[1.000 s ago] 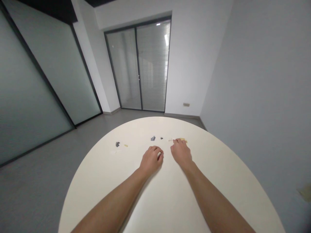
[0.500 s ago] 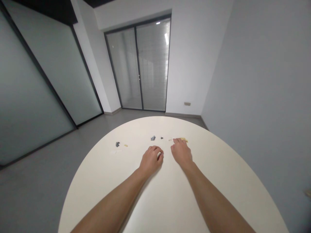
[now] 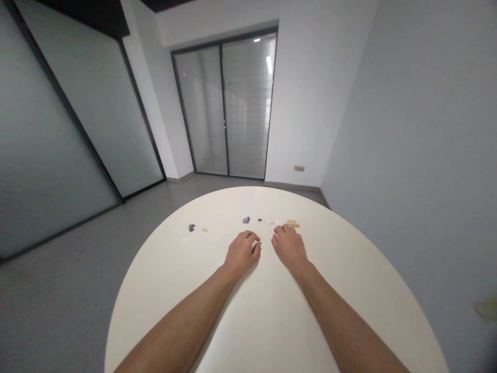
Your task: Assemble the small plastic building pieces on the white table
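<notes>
My left hand (image 3: 242,253) rests on the white round table (image 3: 267,321), fingers curved and thumb apart from the index finger, with nothing seen in it. Just beyond it lie a small grey-blue piece (image 3: 246,220) and a tiny dark piece (image 3: 260,219). My right hand (image 3: 288,247) also rests on the tabletop, its fingers loosely bent and thumb apart, holding nothing that I can see. Close past its fingertips are flat yellow pieces (image 3: 293,224). A small whitish, translucent piece (image 3: 273,223) lies by its index finger.
On the table's left side lie a dark grey piece (image 3: 191,228), a small yellow piece (image 3: 204,229) and a faint white piece (image 3: 190,239). Behind the table are glass doors (image 3: 244,109) with blinds, and a grey wall (image 3: 419,129) rises on the right.
My right hand has drawn back slightly from the yellow pieces, which now show more fully. My left hand has hardly moved. The view has shifted a little.
</notes>
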Demonstrator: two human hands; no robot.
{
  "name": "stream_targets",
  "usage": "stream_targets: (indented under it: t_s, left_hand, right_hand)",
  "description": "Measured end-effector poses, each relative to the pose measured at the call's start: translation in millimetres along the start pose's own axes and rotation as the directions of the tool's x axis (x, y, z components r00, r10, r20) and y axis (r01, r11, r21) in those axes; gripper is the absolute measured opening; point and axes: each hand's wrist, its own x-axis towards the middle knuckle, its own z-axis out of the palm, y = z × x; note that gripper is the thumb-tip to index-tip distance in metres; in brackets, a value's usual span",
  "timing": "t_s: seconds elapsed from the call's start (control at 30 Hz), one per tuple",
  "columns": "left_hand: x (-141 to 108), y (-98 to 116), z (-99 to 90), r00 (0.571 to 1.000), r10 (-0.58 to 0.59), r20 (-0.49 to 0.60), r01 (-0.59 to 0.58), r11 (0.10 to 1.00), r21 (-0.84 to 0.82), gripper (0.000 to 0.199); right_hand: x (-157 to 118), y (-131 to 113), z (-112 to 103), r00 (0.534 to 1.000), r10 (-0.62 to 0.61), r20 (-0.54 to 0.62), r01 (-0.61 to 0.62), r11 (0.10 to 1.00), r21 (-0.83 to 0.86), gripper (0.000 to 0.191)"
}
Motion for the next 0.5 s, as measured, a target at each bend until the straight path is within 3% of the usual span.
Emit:
stream_targets:
  t_s: [0.1,0.23,0.4,0.5]
  left_hand:
    - [-1,-6,-2.5,0.996,-0.052,-0.073,0.059,0.994,0.094,0.022]
    - [-1,-15,-9.8,0.961,-0.198,-0.192,0.237,0.949,0.210,0.031]
    - [-3,-24,-19.9,0.898,-0.416,-0.141,0.440,0.852,0.284,0.055]
    - [-4,-34,-24.5,0.876,-0.464,-0.131,0.480,0.814,0.328,0.066]
  right_hand:
    - [-4,3,-4,0.998,-0.057,0.035,0.057,0.998,0.006,0.027]
    - [-12,11,1,0.994,-0.111,0.015,0.109,0.990,0.084,0.035]
    - [-19,22,6,0.994,-0.105,0.003,0.102,0.969,0.227,0.038]
    - [-20,26,5,0.993,-0.115,0.017,0.106,0.955,0.277,0.039]
